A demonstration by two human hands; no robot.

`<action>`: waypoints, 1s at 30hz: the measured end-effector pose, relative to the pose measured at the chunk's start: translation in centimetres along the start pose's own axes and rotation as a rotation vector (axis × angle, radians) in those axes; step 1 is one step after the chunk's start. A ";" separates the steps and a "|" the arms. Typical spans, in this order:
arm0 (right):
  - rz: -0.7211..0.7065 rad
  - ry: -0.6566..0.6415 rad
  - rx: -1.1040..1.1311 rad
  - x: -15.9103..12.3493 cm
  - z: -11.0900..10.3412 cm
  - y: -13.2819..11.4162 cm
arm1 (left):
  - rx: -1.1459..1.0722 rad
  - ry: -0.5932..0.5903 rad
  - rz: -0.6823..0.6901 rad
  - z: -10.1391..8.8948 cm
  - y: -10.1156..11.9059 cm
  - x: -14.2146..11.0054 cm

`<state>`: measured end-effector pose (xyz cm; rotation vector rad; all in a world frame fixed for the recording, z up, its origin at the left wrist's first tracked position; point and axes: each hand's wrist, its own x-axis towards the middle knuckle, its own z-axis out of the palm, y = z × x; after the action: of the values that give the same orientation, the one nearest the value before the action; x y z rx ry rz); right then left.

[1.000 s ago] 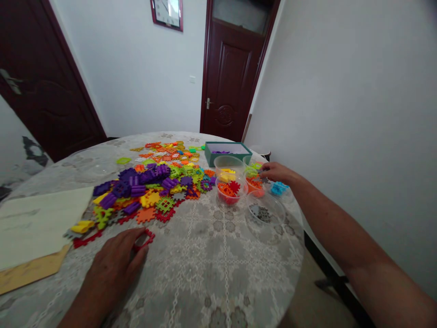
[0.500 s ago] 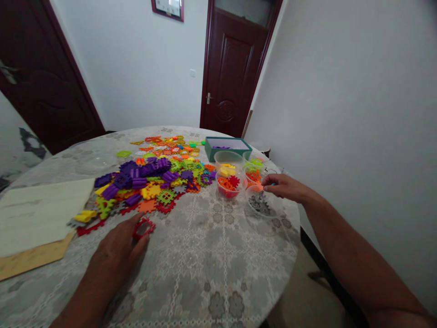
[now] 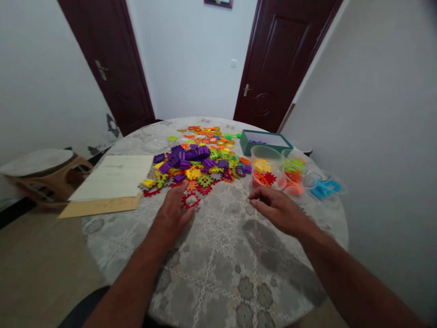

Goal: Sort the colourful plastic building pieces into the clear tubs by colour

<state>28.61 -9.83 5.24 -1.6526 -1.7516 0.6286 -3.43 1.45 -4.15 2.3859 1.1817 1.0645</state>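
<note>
My left hand (image 3: 172,212) lies on the tablecloth with thumb and index finger apart. Between them, flat on the cloth, is a red toothed ring-shaped building piece (image 3: 190,200). The index fingertip reaches an orange toothed plate (image 3: 191,185) at the near edge of a mixed heap of plastic pieces (image 3: 194,164). My right hand (image 3: 276,207) hovers above the table in front of the clear bowls, fingers curled and thumb close to the index finger; no piece shows in it. Just behind it, a clear bowl (image 3: 277,183) holds red and orange pieces.
More clear bowls stand right, one with blue pieces (image 3: 326,187), one with orange pieces (image 3: 292,176). A green box (image 3: 247,145) sits behind them. Paper sheets (image 3: 112,177) lie left of the heap on the round table (image 3: 218,255). A drum-like stool (image 3: 41,175) stands left.
My right hand has come back leftward and nearer from the bowls. My left hand stays by the red piece. The view has turned left, showing the stool.
</note>
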 end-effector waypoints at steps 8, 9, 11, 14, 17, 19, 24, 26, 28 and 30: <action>0.048 -0.158 0.398 6.1 13.3 -1.8 | -0.120 0.000 0.114 0.0 1.1 -0.5; 0.073 -0.161 0.471 6.6 14.3 -1.7 | -0.139 -0.010 0.123 0.0 1.1 -0.6; 0.100 -0.137 0.599 7.1 15.9 -1.4 | -0.180 -0.020 0.063 0.0 1.1 -0.6; 0.080 -0.080 0.669 7.0 16.9 -1.2 | -0.260 -0.032 -0.238 -0.4 1.2 -0.4; -0.012 -0.050 0.558 6.8 16.6 -1.1 | -0.360 -0.140 -0.450 -1.0 1.6 -0.1; -0.126 -0.010 0.391 6.9 16.2 -0.9 | -0.490 -0.201 -0.515 -1.3 2.0 0.1; -0.405 0.202 -0.203 7.9 15.4 0.3 | -0.754 -0.085 -0.706 -1.4 2.4 0.1; -0.361 0.201 -0.370 8.1 15.4 0.8 | -0.842 -0.040 -0.747 -1.6 2.4 0.2; -0.307 0.185 -0.451 8.0 15.6 1.1 | -0.942 -0.004 -0.786 -1.8 2.5 0.3; -0.288 0.174 -0.474 7.8 15.7 1.2 | -1.007 0.026 -0.827 -2.1 2.7 0.3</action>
<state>17.95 -0.60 -5.36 -1.6412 -2.0578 -0.0709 -3.28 -0.13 -1.14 0.9835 1.0787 1.0095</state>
